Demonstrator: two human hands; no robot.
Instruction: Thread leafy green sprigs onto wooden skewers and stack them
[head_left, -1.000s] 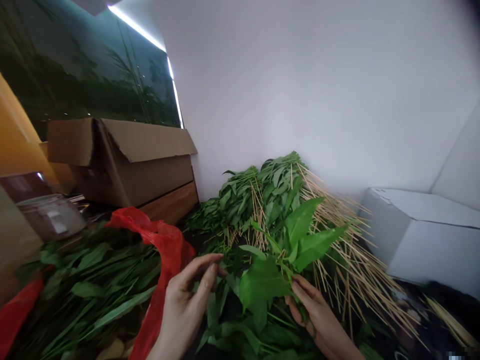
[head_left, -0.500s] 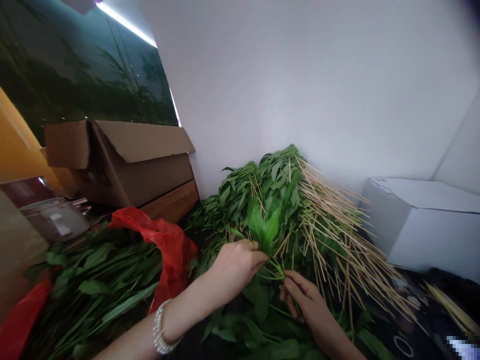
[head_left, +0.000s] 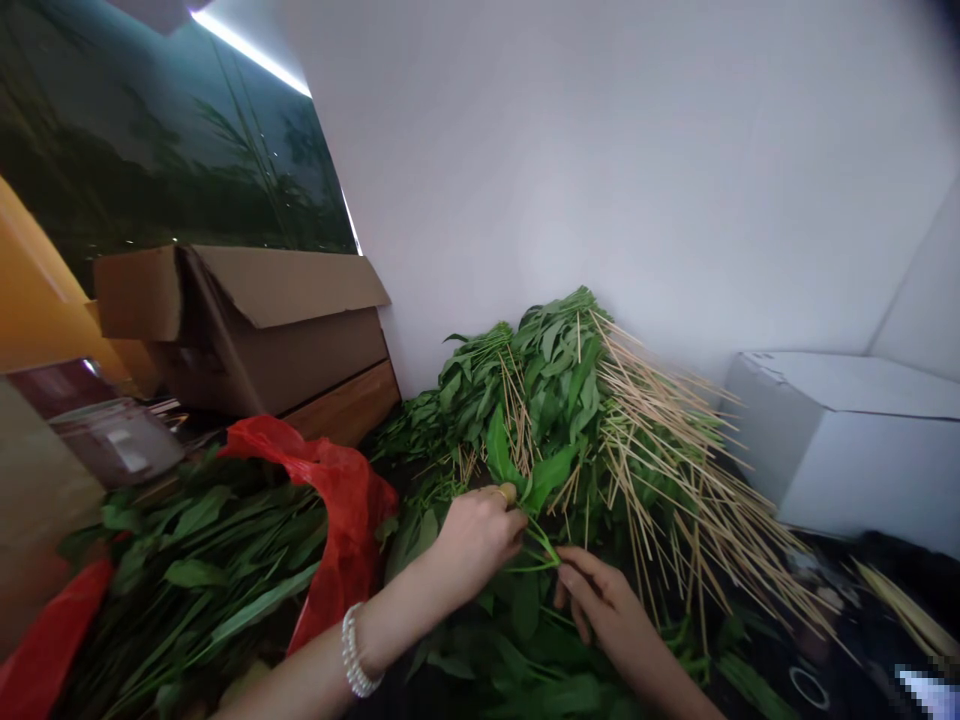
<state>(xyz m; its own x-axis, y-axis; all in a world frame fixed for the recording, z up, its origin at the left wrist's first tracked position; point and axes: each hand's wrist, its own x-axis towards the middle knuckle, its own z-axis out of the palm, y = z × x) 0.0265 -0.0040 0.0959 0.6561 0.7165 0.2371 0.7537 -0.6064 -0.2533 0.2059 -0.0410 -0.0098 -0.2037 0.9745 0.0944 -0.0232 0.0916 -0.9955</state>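
Observation:
Between my hands is a leafy green sprig (head_left: 550, 476) with broad leaves and thin stems. My left hand (head_left: 484, 525), with a ring and a pearl bracelet (head_left: 357, 655) at the wrist, pinches it just below the leaves. The thumb and forefinger of my right hand (head_left: 600, 600) are closed on the lower stem end. Loose leafy greens (head_left: 517, 660) lie beneath both hands. Behind them rises a heap of bundled greens (head_left: 559, 360), with many thin wooden sticks (head_left: 675, 440) fanning out to the right.
On the left, a red plastic bag (head_left: 349, 520) lies open around more leafy stems (head_left: 225, 560). Behind it stands an open cardboard box (head_left: 300, 340). A white box (head_left: 862, 450) sits at the right, against the pale wall (head_left: 600, 150). A clear-sided container (head_left: 120, 440) stands at far left.
Both hands have shifted slightly, my right hand a little left and down, still holding the sprig. The sprig's leaves have spread apart, one now leaning right.

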